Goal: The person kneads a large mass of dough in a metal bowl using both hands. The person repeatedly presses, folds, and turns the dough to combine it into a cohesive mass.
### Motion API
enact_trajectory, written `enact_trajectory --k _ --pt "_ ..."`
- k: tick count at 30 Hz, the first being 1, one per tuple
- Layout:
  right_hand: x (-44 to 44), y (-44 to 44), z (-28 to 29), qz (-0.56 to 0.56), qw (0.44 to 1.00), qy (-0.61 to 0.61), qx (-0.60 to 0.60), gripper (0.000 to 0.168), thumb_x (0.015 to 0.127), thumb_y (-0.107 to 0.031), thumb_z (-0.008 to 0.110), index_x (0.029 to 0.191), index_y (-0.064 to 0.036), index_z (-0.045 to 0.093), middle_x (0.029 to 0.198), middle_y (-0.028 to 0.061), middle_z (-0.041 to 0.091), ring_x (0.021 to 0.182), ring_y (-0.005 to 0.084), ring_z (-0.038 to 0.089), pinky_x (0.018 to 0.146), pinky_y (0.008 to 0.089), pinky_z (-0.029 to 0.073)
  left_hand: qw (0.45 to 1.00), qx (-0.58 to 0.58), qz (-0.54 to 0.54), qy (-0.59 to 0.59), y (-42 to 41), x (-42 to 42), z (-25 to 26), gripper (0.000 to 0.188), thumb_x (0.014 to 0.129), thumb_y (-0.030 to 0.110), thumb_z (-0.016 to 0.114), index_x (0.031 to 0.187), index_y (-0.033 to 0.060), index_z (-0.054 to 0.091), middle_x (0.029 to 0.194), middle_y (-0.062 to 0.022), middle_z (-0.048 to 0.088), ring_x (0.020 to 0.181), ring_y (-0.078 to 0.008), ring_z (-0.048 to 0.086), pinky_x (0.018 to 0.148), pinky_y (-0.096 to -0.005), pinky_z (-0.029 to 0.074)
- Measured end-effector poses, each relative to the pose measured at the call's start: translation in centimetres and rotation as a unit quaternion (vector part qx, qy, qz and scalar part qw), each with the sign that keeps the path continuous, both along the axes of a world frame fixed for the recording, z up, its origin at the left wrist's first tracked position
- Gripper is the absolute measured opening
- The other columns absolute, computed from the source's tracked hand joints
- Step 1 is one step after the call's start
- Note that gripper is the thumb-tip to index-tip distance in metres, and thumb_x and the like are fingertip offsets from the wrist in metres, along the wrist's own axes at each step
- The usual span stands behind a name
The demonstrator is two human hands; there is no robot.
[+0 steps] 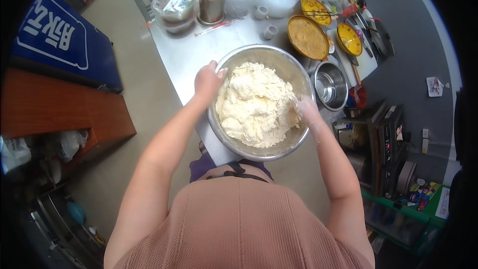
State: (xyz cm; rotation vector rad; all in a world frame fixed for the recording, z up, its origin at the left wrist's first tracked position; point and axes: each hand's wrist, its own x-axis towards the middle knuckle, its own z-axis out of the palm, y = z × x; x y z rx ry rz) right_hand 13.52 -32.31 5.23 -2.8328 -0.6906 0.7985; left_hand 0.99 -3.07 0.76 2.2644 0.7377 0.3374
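Note:
A large steel mixing bowl (pixel 261 154) stands at the near edge of the metal table, filled with rough, pale dough (pixel 257 106). My left hand (pixel 210 79) grips the bowl's rim at its upper left, the thumb over the edge. Dusted with flour, my right hand (pixel 305 109) reaches over the right side of the bowl and touches the dough's edge; its fingertips are partly hidden, and whether they hold any dough I cannot tell.
Right of the bowl is a smaller steel bowl (pixel 331 86). Beyond it are a yellow bowl of brownish batter (pixel 308 38), other yellow bowls and a cutting board (pixel 368 61) with a knife. A metal chopsticks holder (pixel 211 7) and a clear plastic container (pixel 174 9) stand at the far left.

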Motion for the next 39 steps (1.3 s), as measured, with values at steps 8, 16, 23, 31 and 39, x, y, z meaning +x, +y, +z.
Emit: enact_trajectory --k 8,16,23,31,39 --pt "3.1 2.3 -8.5 -0.365 0.869 0.209 0.262 0.052 0.090 -0.039 0.052 0.119 0.003 0.058 0.120 0.0143 0.059 0.108 0.0234 0.054 0.093 0.0352 0.041 0.999 0.025 -0.026 0.041 0.8 -0.5 0.3 0.031 0.086 0.027 0.062 0.091 -0.0028 0.055 0.080 -0.0250 0.061 0.078 -0.0410 0.060 0.071 -0.0461 0.048" --pt "5.6 7.8 -9.5 -0.165 0.889 0.345 0.253 0.037 0.087 -0.026 0.061 0.110 0.002 0.064 0.098 0.0078 0.066 0.090 0.0171 0.060 0.083 0.0320 0.045 0.996 0.036 0.002 0.080 -1.0 -2.3 1.3 0.032 0.086 0.027 0.061 0.090 -0.0029 0.052 0.077 -0.0248 0.061 0.076 -0.0414 0.061 0.069 -0.0466 0.048" --pt "3.4 13.9 -6.3 0.000 0.903 0.312 0.294 0.033 0.085 -0.028 0.060 0.107 -0.004 0.062 0.100 0.0058 0.062 0.088 0.0156 0.055 0.082 0.0313 0.044 0.996 0.026 0.034 0.078 -1.3 -3.1 1.2 0.036 0.089 0.033 0.058 0.087 -0.0026 0.053 0.075 -0.0241 0.061 0.074 -0.0403 0.060 0.068 -0.0461 0.048" --pt "3.6 20.1 -4.5 0.028 0.891 0.451 0.047 0.042 0.085 -0.039 0.055 0.111 -0.006 0.062 0.105 0.0087 0.064 0.096 0.0197 0.058 0.086 0.0347 0.046 0.996 0.020 0.070 0.054 -1.5 -3.2 0.6 0.036 0.090 0.033 0.055 0.083 -0.0020 0.054 0.076 -0.0254 0.060 0.075 -0.0421 0.059 0.069 -0.0479 0.046" --pt "-1.9 18.4 -1.6 0.350 0.922 0.160 -0.031 0.055 0.074 -0.044 0.065 0.103 0.003 0.065 0.110 0.0233 0.060 0.101 0.0325 0.058 0.086 0.0412 0.046 0.997 -0.011 0.059 0.053 -1.0 -4.1 0.9 0.038 0.091 0.035 0.055 0.087 -0.0030 0.056 0.077 -0.0259 0.061 0.075 -0.0411 0.059 0.069 -0.0464 0.047"
